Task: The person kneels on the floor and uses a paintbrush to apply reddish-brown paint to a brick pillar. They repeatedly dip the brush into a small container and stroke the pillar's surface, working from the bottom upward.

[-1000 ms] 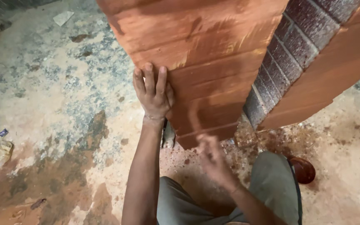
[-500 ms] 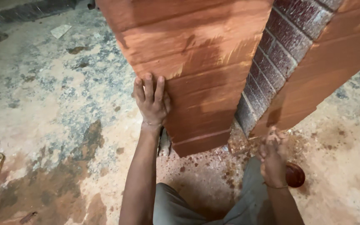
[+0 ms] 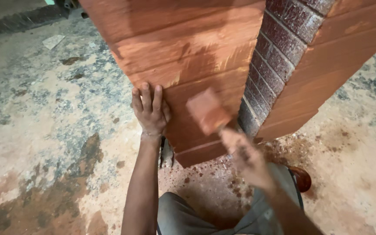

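Observation:
My left hand (image 3: pixel 150 109) lies flat, fingers together, on the left edge of a red-brown painted pillar face (image 3: pixel 183 56) with horizontal grooves. My right hand (image 3: pixel 246 159), blurred by motion, grips a paint-soaked reddish sponge or brush head (image 3: pixel 207 110) and holds it against the lower part of that same face. Paint covers my right fingers. The pillar's lower corner (image 3: pixel 201 154) stands just in front of my knees, which are clad in grey shorts (image 3: pixel 183 215).
Bare dark bricks (image 3: pixel 279 48) show in a recess right of the painted face, with another painted surface (image 3: pixel 340 61) beyond. A small round paint container (image 3: pixel 302 178) sits on the floor by my right knee. The rough concrete floor (image 3: pixel 53 122) is stained red, with scraps of litter at left.
My right hand has come up from the paint container on the floor and now holds the loaded sponge against the pillar. My left hand has stayed pressed on the pillar edge.

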